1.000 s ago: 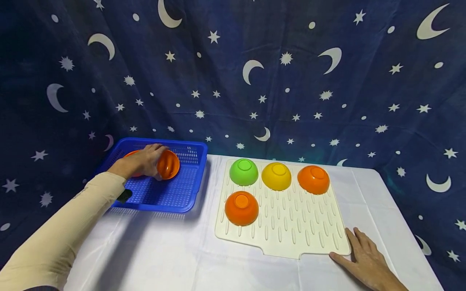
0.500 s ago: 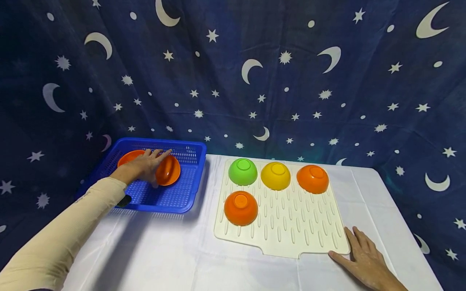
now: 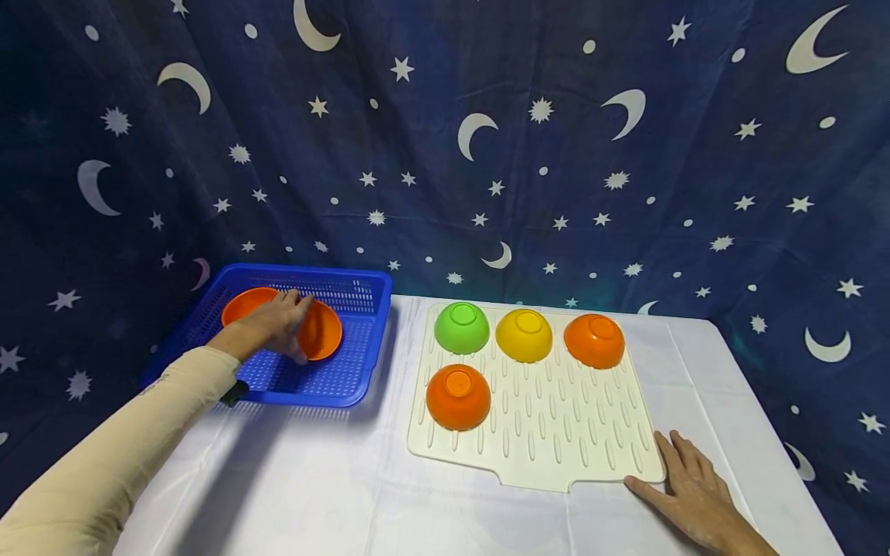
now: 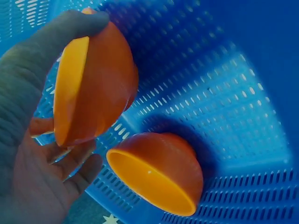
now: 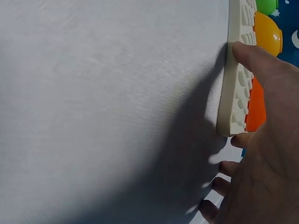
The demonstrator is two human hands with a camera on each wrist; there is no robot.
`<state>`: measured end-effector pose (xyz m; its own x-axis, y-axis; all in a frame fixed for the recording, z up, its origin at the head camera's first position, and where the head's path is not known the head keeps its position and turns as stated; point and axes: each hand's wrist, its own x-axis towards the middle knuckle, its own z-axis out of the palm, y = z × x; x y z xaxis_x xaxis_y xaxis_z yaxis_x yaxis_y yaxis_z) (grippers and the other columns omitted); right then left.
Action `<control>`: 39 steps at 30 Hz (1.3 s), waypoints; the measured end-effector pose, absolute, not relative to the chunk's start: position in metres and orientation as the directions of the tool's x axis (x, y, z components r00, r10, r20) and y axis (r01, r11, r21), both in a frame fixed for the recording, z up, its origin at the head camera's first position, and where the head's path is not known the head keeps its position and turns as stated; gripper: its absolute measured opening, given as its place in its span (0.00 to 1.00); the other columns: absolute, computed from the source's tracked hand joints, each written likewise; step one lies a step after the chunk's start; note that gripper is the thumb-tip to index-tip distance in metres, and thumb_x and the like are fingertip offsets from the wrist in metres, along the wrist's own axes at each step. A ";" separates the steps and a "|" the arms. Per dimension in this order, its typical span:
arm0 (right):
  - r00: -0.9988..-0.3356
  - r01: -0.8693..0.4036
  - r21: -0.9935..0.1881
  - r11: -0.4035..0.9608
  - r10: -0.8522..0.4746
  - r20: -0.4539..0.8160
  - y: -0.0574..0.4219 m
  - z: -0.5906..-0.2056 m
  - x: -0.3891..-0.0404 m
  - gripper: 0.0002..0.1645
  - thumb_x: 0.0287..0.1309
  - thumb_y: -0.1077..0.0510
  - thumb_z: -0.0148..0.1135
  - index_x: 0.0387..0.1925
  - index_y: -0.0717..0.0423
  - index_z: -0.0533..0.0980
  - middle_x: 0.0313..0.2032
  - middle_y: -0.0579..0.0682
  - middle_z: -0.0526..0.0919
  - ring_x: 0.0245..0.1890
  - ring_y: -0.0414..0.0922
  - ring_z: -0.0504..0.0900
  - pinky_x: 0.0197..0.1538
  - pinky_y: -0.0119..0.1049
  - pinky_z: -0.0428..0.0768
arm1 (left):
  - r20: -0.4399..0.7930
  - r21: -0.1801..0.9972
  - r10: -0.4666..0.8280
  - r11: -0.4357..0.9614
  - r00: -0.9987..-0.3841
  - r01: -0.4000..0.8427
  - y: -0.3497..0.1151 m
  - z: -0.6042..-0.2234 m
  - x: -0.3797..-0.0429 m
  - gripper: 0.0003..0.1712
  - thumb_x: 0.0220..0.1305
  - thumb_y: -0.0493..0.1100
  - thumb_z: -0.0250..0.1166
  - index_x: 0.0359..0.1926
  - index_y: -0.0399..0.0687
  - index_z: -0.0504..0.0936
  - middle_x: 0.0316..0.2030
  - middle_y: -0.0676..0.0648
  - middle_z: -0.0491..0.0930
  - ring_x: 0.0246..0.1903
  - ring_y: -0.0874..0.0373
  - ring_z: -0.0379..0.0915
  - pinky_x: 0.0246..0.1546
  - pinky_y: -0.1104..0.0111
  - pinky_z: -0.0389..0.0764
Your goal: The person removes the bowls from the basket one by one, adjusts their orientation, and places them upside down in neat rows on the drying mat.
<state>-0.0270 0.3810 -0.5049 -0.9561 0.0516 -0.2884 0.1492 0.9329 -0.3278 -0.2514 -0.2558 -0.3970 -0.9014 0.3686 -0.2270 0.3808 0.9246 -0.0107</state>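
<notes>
My left hand is inside the blue basket, gripping an orange bowl by its rim, thumb on one side and fingers on the other. That bowl is tipped on its side, its yellow-orange inside facing the palm in the left wrist view. A second orange bowl lies tilted in the basket near the fingers. My right hand rests with fingers spread at the near right corner of a white draining board; its thumb touches the board's edge in the right wrist view.
Upside down on the board stand a green bowl, a yellow bowl and an orange bowl along the back, with another orange bowl at front left. A dark star-patterned curtain hangs behind the white-clothed table.
The left hand's fingers lifted and spread off the bowl, then came back down onto its rim. The bowl sits slightly lower in the basket. The right hand has stayed at the board's corner.
</notes>
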 end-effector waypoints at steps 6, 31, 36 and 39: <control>-0.963 0.113 -0.329 0.938 0.021 -0.269 0.379 -0.502 -0.029 0.67 0.62 0.26 0.56 0.73 0.77 0.46 0.69 0.80 0.41 0.65 0.80 0.42 0.57 0.81 0.47 | -0.096 0.148 0.340 0.934 -0.936 0.324 -0.259 -0.397 -0.237 0.68 0.36 0.62 0.84 0.69 0.25 0.61 0.57 0.22 0.65 0.57 0.27 0.65 0.55 0.35 0.71; -0.966 0.104 -0.323 0.941 0.018 -0.257 0.381 -0.506 -0.028 0.67 0.62 0.26 0.57 0.72 0.78 0.46 0.68 0.81 0.42 0.64 0.81 0.43 0.57 0.82 0.49 | 0.135 0.688 -0.081 0.725 -0.988 0.034 -0.224 -0.395 -0.164 0.63 0.46 0.57 0.80 0.73 0.29 0.59 0.60 0.26 0.60 0.50 0.30 0.70 0.49 0.39 0.77; -0.972 0.095 -0.345 0.934 0.013 -0.233 0.381 -0.507 -0.028 0.67 0.61 0.27 0.58 0.73 0.78 0.46 0.69 0.80 0.42 0.65 0.81 0.42 0.56 0.82 0.47 | 0.133 0.722 -0.109 0.692 -0.985 0.021 -0.209 -0.392 -0.155 0.62 0.45 0.56 0.81 0.73 0.32 0.60 0.60 0.26 0.61 0.51 0.31 0.70 0.51 0.40 0.77; -0.973 0.094 -0.352 0.931 0.012 -0.229 0.381 -0.506 -0.028 0.67 0.61 0.27 0.59 0.73 0.78 0.45 0.69 0.80 0.42 0.65 0.81 0.42 0.57 0.81 0.46 | 0.101 0.730 -0.097 0.684 -0.990 0.008 -0.200 -0.391 -0.152 0.63 0.44 0.57 0.82 0.73 0.33 0.59 0.59 0.27 0.62 0.51 0.31 0.70 0.51 0.41 0.77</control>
<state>-0.0279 0.3811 -0.5064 -0.9733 0.0122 -0.2292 0.0945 0.9313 -0.3517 -0.1517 -0.1995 -0.3915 -0.9901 -0.0972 0.1014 0.0076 0.6838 0.7297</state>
